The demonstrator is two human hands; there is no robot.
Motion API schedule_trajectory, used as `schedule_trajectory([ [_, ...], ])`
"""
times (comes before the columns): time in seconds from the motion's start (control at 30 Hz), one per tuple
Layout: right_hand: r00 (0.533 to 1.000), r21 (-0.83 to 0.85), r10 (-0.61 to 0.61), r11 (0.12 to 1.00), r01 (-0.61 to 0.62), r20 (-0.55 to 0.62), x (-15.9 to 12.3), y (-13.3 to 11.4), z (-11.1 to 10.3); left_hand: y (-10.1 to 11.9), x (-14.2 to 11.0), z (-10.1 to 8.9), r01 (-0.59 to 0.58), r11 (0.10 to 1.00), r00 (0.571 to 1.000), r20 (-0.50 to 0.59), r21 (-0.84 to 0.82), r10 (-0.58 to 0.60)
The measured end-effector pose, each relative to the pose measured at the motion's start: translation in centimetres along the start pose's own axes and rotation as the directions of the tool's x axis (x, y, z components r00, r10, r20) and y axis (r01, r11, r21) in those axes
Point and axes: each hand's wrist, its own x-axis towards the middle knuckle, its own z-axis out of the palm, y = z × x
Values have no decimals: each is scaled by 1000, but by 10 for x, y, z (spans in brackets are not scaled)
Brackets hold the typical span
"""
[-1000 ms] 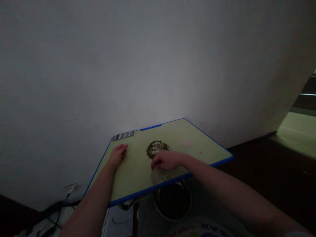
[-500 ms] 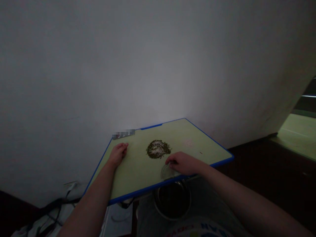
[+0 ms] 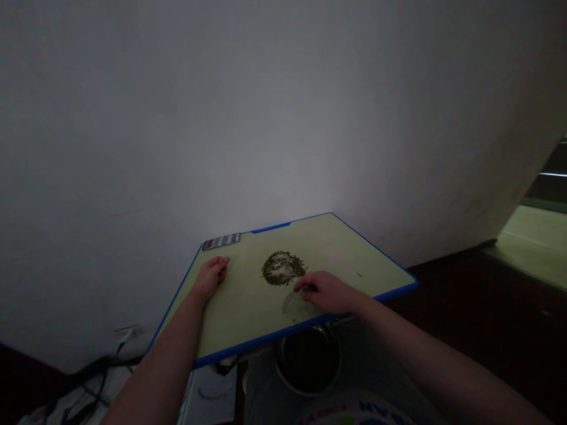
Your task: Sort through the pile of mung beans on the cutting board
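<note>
A round pile of small green beans (image 3: 270, 274) with pale grains in its middle lies on a pale board (image 3: 248, 313) with a blue rim. My right hand (image 3: 328, 292) is at the pile's near right edge, its fingertips bent together; whether they pinch a bean is too small to tell. Under that hand a clear round dish (image 3: 290, 304) shows in part, the rest hidden by the palm. On the left side of the board rests my left hand (image 3: 212, 275), fingers curled in with nothing visible in them. A faint patch of pale grains (image 3: 337, 255) lies right of the pile.
Below the board's near edge, on my lap, stands a dark metal pot (image 3: 309, 360). A calculator-like flat device (image 3: 221, 241) lies at the far left corner. The wall (image 3: 283, 118) rises behind the board. Cables (image 3: 95, 383) lie at lower left.
My right hand has shifted very slightly to the left, fingertips nearer the pile. A dark speck now shows on the board by the dish. My left hand stays put.
</note>
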Motion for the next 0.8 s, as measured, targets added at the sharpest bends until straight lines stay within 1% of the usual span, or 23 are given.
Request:
schedule_trajectory([
  [0.17, 998, -15, -55, 998, 56, 27, 19, -6, 12, -5, 3, -2, 6, 1000, 1000, 0, -15, -6],
  [0.27, 996, -55, -70, 996, 72, 47, 21, -5, 15, -6, 4, -3, -2, 1000, 1000, -1, -17, 2],
  [0.4, 994, -81, -90, 992, 95, 69, 12, -3, 11, -5, 3, -2, -22, 1000, 1000, -3, -12, 22],
  [0.57, 997, -62, -42, 997, 46, 57, 0, -4, 4, -2, 1, -1, -27, 1000, 1000, 13, -10, 27],
  [0.7, 998, -12, -24, 1000, 25, 56, -8, -1, 1, -4, 2, -2, -21, 1000, 1000, -4, 4, 21],
  [0.8, 999, 70, 32, 997, -34, 28, -17, 12, -3, -4, 2, -2, -16, 1000, 1000, -9, 20, 16],
])
